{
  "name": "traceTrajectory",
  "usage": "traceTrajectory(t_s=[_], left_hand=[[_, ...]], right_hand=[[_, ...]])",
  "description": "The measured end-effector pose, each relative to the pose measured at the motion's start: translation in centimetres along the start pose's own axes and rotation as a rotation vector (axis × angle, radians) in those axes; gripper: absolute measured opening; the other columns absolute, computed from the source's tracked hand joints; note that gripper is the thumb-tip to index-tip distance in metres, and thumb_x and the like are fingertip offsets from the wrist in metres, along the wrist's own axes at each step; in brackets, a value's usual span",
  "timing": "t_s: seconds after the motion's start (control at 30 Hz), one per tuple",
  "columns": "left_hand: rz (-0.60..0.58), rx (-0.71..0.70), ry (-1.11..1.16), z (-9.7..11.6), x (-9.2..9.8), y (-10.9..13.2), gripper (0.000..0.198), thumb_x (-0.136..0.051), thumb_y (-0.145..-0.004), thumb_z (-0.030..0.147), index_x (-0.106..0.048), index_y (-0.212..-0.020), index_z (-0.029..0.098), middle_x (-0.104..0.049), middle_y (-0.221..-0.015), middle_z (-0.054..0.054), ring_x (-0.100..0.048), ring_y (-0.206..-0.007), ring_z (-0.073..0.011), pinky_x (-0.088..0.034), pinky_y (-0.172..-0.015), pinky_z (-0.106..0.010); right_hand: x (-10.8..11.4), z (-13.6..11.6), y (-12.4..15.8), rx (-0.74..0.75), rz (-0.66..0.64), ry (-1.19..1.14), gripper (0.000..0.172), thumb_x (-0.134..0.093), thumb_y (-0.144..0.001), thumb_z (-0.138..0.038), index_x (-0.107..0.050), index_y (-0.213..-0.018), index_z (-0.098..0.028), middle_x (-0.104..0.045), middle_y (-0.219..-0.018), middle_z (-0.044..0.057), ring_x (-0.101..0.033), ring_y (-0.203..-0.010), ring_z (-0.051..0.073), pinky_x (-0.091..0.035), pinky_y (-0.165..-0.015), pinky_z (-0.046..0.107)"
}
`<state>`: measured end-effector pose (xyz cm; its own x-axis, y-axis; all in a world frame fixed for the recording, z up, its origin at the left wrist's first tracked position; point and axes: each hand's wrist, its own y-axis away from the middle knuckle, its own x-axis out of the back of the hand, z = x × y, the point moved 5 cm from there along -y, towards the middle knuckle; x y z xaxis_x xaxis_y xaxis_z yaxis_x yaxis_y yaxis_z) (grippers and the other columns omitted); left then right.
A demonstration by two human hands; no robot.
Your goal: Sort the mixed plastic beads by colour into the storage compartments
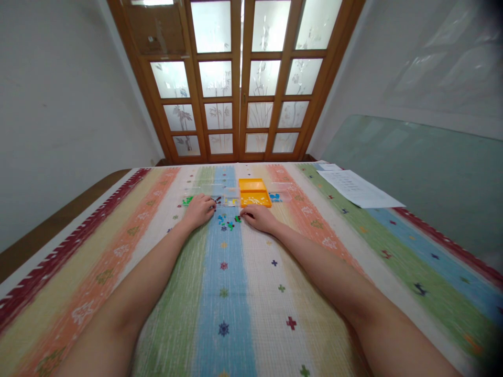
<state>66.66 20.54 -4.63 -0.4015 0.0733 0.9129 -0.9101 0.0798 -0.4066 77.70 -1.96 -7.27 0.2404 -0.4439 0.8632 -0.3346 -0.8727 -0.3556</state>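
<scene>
My left hand (201,210) rests by a clear container holding dark red pieces (217,200), its fingers curled; what is between them is too small to make out. Green pieces (187,200) lie in a clear container to its left. My right hand (257,215) is curled in front of an orange box (253,185) with white pieces (254,200) inside. Its fingertips are beside a small pile of green, blue and red pieces (231,225) on the cloth. Blue pieces (275,197) sit in a clear container right of the orange box. Yellow pieces (231,201) are in one between.
A striped tablecloth (223,293) covers the table. White paper sheets (356,188) lie at the back right, near a greenish glass panel (424,183). Wooden doors with glass panes (240,78) stand beyond the table's far edge.
</scene>
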Motion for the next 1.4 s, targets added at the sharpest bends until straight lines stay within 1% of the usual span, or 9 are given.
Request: traceTrajectory(t_s=[0.13,0.33,0.5,0.6,0.67,0.83,1.07,1.23,1.4], left_hand=[[0.046,0.069,0.045,-0.6,0.0,0.1,0.017,-0.060,-0.092,0.027,-0.077,-0.096,0.024,-0.070,-0.101,-0.009,-0.060,-0.098,-0.0264,-0.046,-0.090,-0.041],[-0.037,-0.001,0.030,-0.1,-0.5,0.1,0.018,-0.063,-0.090,0.025,-0.079,-0.097,0.025,-0.070,-0.101,-0.009,-0.059,-0.100,-0.0276,-0.045,-0.090,-0.041],[-0.034,0.014,0.067,0.2,-0.3,0.1,0.016,-0.061,-0.091,0.025,-0.077,-0.093,0.024,-0.071,-0.102,-0.008,-0.060,-0.101,-0.0269,-0.045,-0.091,-0.040],[0.033,0.091,0.121,-0.2,0.1,0.1,0.016,-0.059,-0.092,0.025,-0.074,-0.096,0.022,-0.071,-0.102,-0.008,-0.062,-0.100,-0.0255,-0.046,-0.092,-0.038],[0.076,0.178,0.158,-0.6,0.4,0.2,0.016,-0.058,-0.092,0.025,-0.072,-0.099,0.022,-0.072,-0.100,-0.007,-0.064,-0.094,-0.0241,-0.047,-0.087,-0.036],[0.109,0.389,0.169,-1.3,0.7,0.4,0.017,-0.057,-0.094,0.028,-0.069,-0.104,0.023,-0.074,-0.092,-0.005,-0.065,-0.079,-0.0215,-0.045,-0.075,-0.032],[0.183,0.506,0.273,-1.6,0.4,-0.3,0.013,-0.058,-0.093,0.029,-0.066,-0.102,0.023,-0.074,-0.088,-0.002,-0.066,-0.076,-0.0191,-0.044,-0.071,-0.029],[0.242,0.482,0.375,-1.8,0.1,-0.6,0.022,-0.057,-0.094,0.028,-0.064,-0.115,0.023,-0.076,-0.104,-0.004,-0.068,-0.078,-0.0177,-0.047,-0.074,-0.029],[0.247,0.419,0.356,-1.8,0.0,-0.2,0.021,-0.057,-0.094,0.025,-0.067,-0.112,0.022,-0.075,-0.108,-0.005,-0.067,-0.080,-0.0186,-0.049,-0.076,-0.031]], right_hand=[[0.1,-0.1,0.0,0.007,0.001,-0.006,0.020,-0.058,-0.100,-0.021,-0.077,-0.105,-0.023,-0.076,-0.104,0.006,-0.068,-0.097,0.021,-0.048,-0.086,0.031],[0.0,0.0,0.0,0.013,0.008,0.012,0.020,-0.057,-0.101,-0.022,-0.077,-0.105,-0.022,-0.077,-0.103,0.006,-0.068,-0.095,0.021,-0.047,-0.084,0.030],[-0.1,0.0,0.0,0.018,0.009,0.011,0.020,-0.058,-0.100,-0.022,-0.077,-0.104,-0.022,-0.076,-0.102,0.006,-0.068,-0.094,0.021,-0.047,-0.084,0.030],[0.0,0.0,0.0,0.019,0.013,0.002,0.020,-0.058,-0.100,-0.022,-0.077,-0.105,-0.023,-0.076,-0.102,0.006,-0.068,-0.094,0.021,-0.047,-0.084,0.030],[0.0,0.0,0.1,0.020,0.013,-0.003,0.020,-0.058,-0.100,-0.022,-0.077,-0.104,-0.023,-0.076,-0.102,0.006,-0.068,-0.094,0.021,-0.047,-0.084,0.030],[-0.1,0.0,0.1,0.019,0.013,-0.003,0.020,-0.057,-0.101,-0.023,-0.077,-0.104,-0.023,-0.076,-0.101,0.006,-0.068,-0.094,0.020,-0.047,-0.083,0.030],[0.1,-0.1,0.1,0.019,0.018,0.000,0.019,-0.058,-0.100,-0.023,-0.077,-0.104,-0.023,-0.076,-0.102,0.005,-0.068,-0.094,0.020,-0.047,-0.084,0.029],[0.1,-0.1,0.1,0.014,0.017,0.001,0.019,-0.058,-0.100,-0.023,-0.076,-0.104,-0.023,-0.076,-0.101,0.005,-0.068,-0.094,0.020,-0.047,-0.083,0.029],[0.2,-0.3,0.2,0.021,0.012,0.016,0.019,-0.058,-0.101,-0.022,-0.076,-0.104,-0.022,-0.075,-0.101,0.006,-0.066,-0.093,0.019,-0.045,-0.082,0.029]])
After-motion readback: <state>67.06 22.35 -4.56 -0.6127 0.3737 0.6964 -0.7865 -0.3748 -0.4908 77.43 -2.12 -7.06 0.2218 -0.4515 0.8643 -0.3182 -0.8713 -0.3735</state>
